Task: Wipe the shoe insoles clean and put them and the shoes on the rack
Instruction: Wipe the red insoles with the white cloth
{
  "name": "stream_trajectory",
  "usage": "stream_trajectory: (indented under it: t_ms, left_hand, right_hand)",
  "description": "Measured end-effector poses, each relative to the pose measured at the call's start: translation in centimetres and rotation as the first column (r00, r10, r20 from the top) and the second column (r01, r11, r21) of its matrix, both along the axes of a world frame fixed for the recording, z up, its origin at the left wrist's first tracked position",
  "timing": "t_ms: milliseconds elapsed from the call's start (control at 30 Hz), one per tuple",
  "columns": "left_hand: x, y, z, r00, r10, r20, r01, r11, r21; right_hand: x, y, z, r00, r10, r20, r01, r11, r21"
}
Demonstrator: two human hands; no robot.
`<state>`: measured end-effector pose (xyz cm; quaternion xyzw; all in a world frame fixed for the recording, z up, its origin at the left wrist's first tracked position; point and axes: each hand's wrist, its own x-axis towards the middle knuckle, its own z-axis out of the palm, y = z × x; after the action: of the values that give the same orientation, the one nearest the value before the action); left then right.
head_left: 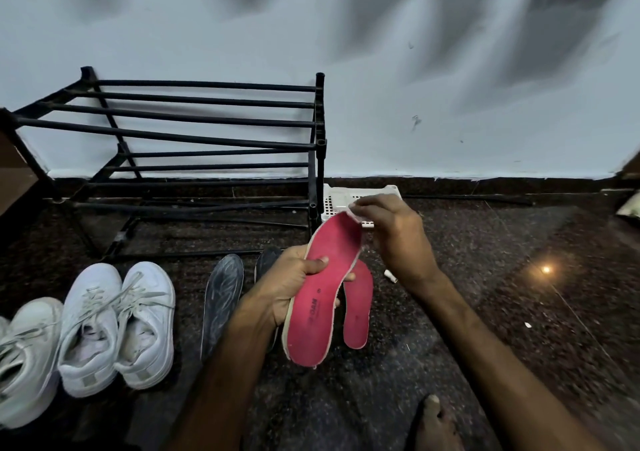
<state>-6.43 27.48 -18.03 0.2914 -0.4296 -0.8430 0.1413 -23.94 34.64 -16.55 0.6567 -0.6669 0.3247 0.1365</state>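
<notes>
Cropped foot; second insole half hidden

pale blue-grey wall meets dark speckled stone floor carrying one small light glint.

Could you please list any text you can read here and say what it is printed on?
"OAM": dark print on the pink insole held in the left hand; any letter before it is blurred.
Small line and round mark beside it: too small to read.
White shoes: no readable text.
</notes>
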Motion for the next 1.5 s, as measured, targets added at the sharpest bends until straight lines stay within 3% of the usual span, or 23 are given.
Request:
stream_trajectory:
  t_ms: [67,167,333,400,467,567,667,867,933,1033,1100,1167,1300,1400,1500]
  left_hand:
    - [-0.1,0.0,-0.2,1.0,0.023,0.009,-0.023,1.0,-0.016]
    - [-0.1,0.2,-0.4,0.998,0.042,0.039,-0.041,0.999,-0.032]
    - [0.4,0.3,-0.1,0.998,-0.064,0.011,0.064,0.998,-0.001]
    - [0.2,0.1,0.0,0.999,-0.037,-0.012,0.037,0.999,0.023]
    - [0.1,-0.4,-0.3,1.0,0.019,0.007,-0.019,1.0,0.022]
    - [-0.3,-0.6,-0.9,0.997,0.064,0.051,-0.064,0.998,0.001]
    - [-0.4,-0.4,-1.1,0.992,0.099,0.072,-0.098,0.995,-0.02]
    - [0.0,0.0,-1.4,1.0,0.021,0.0,-0.021,0.996,0.081]
    - [-0.2,-0.1,-1.2,0.997,0.052,-0.052,-0.045,0.991,0.129]
    - [-0.2,-0.8,-1.6,0.983,0.162,-0.087,-0.131,0.949,0.287]
    - [-0.2,-1.2,-2.2,0.961,0.245,-0.129,-0.177,0.902,0.393]
    - [-0.3,-1.4,-2.7,0.933,0.314,-0.174,-0.212,0.873,0.44]
    - [-0.4,-0.9,-2.5,0.923,0.324,-0.206,-0.208,0.873,0.442]
    - [-0.9,-0.6,-2.2,0.915,0.327,-0.234,-0.192,0.866,0.462]
    - [-1.2,-0.6,-2.3,0.938,0.292,-0.188,-0.198,0.894,0.401]
  right_hand:
    - [2.1,0.6,-1.1,0.989,0.117,-0.095,-0.115,0.993,0.023]
    - [2.9,0.4,-3.7,0.957,0.229,-0.18,-0.196,0.963,0.185]
    - [-1.5,-1.0,-3.3,0.982,0.029,-0.184,0.042,0.927,0.373]
    - [-2.4,-0.3,-2.7,0.995,-0.095,-0.024,0.098,0.959,0.267]
    - [-1.8,0.7,-2.0,0.979,-0.172,0.111,0.166,0.984,0.059]
    - [2.1,1.4,-1.7,0.995,-0.095,0.031,0.097,0.992,-0.076]
    - [4.1,1.1,-4.3,0.988,0.069,-0.141,-0.055,0.993,0.105]
    - [-0.2,0.2,-5.1,0.977,-0.075,-0.202,0.143,0.926,0.35]
    - [-1.6,0.6,-4.9,0.975,-0.207,-0.077,0.221,0.93,0.293]
    - [-1.6,1.8,-4.2,0.876,-0.342,0.34,0.345,0.937,0.055]
    - [0.4,2.4,-3.3,0.784,-0.311,0.538,0.389,0.92,-0.036]
    - [3.1,2.5,-2.5,0.775,-0.23,0.589,0.339,0.938,-0.08]
    - [6.3,2.0,-1.1,0.894,-0.068,0.443,0.136,0.983,-0.124]
    - [7.9,1.2,-2.0,0.993,0.075,0.087,-0.075,0.997,-0.003]
    - [8.1,1.2,-4.0,0.978,0.084,-0.189,-0.053,0.985,0.162]
